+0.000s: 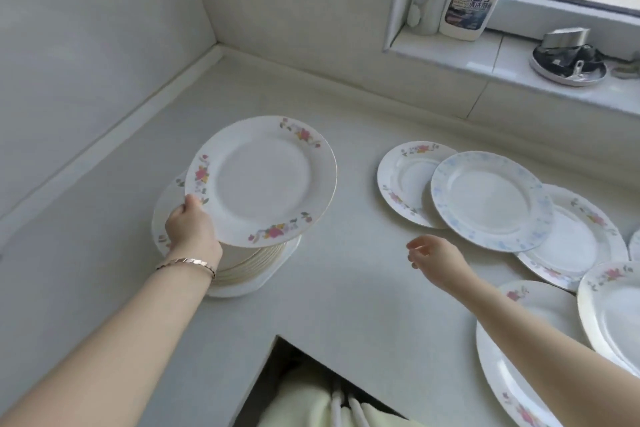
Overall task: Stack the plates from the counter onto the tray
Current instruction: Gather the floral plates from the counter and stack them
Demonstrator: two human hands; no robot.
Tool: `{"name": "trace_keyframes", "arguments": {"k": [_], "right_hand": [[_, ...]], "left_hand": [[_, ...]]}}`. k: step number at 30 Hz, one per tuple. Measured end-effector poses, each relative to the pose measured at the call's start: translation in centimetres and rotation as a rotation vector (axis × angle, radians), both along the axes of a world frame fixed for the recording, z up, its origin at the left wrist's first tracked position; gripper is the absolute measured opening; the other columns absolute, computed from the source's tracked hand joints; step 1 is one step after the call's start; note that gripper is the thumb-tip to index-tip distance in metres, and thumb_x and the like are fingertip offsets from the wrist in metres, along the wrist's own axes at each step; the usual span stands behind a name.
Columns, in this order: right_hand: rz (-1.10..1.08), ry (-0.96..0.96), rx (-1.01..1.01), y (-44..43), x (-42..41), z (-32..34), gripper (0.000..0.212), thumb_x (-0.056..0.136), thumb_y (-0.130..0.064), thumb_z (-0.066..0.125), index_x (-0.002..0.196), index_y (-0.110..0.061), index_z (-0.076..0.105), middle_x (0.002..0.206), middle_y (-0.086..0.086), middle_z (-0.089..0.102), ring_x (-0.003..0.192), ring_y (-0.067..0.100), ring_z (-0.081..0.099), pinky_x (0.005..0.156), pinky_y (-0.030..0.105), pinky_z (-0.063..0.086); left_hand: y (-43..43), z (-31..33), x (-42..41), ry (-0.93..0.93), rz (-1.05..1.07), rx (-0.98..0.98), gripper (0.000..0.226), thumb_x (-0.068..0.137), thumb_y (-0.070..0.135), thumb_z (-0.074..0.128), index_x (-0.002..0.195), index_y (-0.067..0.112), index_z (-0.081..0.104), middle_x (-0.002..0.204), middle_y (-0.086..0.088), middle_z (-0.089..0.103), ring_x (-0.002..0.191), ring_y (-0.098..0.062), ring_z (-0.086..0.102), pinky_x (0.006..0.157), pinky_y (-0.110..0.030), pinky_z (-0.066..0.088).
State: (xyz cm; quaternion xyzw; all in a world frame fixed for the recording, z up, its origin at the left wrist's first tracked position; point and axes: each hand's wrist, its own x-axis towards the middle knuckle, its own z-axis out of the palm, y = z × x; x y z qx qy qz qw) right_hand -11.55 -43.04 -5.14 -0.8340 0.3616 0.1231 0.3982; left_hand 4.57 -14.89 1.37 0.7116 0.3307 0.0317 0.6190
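Note:
My left hand (192,224) grips the near-left rim of a white plate with pink flowers (263,180), held slightly tilted just above a stack of plates (249,265). The stack rests on a white tray (266,279), mostly hidden beneath it. My right hand (433,251) hovers over the bare counter with fingers apart, holding nothing, just short of a blue-patterned plate (491,201). That plate overlaps a pink-flowered plate (403,180) on its left and another pink-flowered plate (575,239) on its right. More plates (540,357) lie at the near right, partly under my forearm.
The white counter (346,288) runs into a corner with walls at the left and back. A window sill at the back right carries a cleaner bottle (471,0) and a dish of dark items (568,61). The counter has a notch in its front edge (304,357).

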Motion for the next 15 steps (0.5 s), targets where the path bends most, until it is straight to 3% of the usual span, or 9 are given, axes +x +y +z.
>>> {"name": "trace_keyframes", "arguments": {"k": [2,4,5,7,10,15], "right_hand": [[0.031,-0.008,0.009,1.4,1.1,0.1,0.014,0.087,-0.017,0.049,0.092,-0.022,0.062,0.099,0.006,0.07,0.091,0.024,0.066,0.058,0.024,0.044],[0.062,-0.005,0.016,2.6,1.9,0.1,0.014,0.087,-0.017,0.049,0.091,-0.022,0.061,0.098,0.005,0.07,0.089,0.024,0.067,0.055,0.023,0.044],[0.073,-0.003,0.022,3.1,2.2,0.1,0.013,0.087,-0.017,0.049,0.09,-0.023,0.06,0.097,0.005,0.07,0.088,0.024,0.068,0.054,0.022,0.044],[0.089,0.005,0.032,3.9,2.7,0.0,0.013,0.087,-0.016,0.049,0.088,-0.024,0.059,0.096,0.004,0.07,0.088,0.025,0.068,0.053,0.022,0.043],[0.103,0.021,0.044,4.8,3.2,-0.1,0.013,0.088,-0.015,0.049,0.091,-0.019,0.061,0.094,0.006,0.07,0.089,0.027,0.068,0.05,0.021,0.041],[0.119,0.022,0.041,5.4,3.8,0.2,0.014,0.09,-0.015,0.049,0.095,-0.017,0.062,0.095,0.008,0.071,0.09,0.027,0.069,0.049,0.02,0.041]], "left_hand": [[2.3,-0.7,0.6,0.018,0.054,0.061,0.028,0.094,0.02,0.038,0.082,0.009,0.061,0.077,-0.006,0.06,0.074,-0.024,0.05,0.058,-0.023,0.048],[4.4,-1.4,0.9,0.016,0.099,0.096,0.035,0.093,0.02,0.04,0.108,0.002,0.066,0.102,-0.016,0.067,0.084,-0.022,0.051,0.071,-0.03,0.049],[5.3,-1.8,1.0,0.018,0.109,0.115,0.037,0.093,0.019,0.04,0.112,0.0,0.065,0.098,-0.016,0.067,0.085,-0.022,0.05,0.07,-0.03,0.046],[6.4,-2.2,1.0,0.034,0.092,0.138,0.033,0.093,0.018,0.039,0.106,0.002,0.066,0.071,-0.006,0.056,0.079,-0.023,0.048,0.055,-0.028,0.039],[6.9,-2.6,1.1,0.059,0.067,0.155,0.029,0.094,0.019,0.04,0.07,0.009,0.054,0.06,0.002,0.039,0.071,-0.025,0.042,0.045,-0.022,0.03],[7.2,-3.0,1.5,0.082,0.02,0.178,0.023,0.097,0.021,0.041,0.087,0.003,0.051,0.068,-0.012,0.045,0.076,-0.024,0.041,0.054,-0.028,0.032]]}}
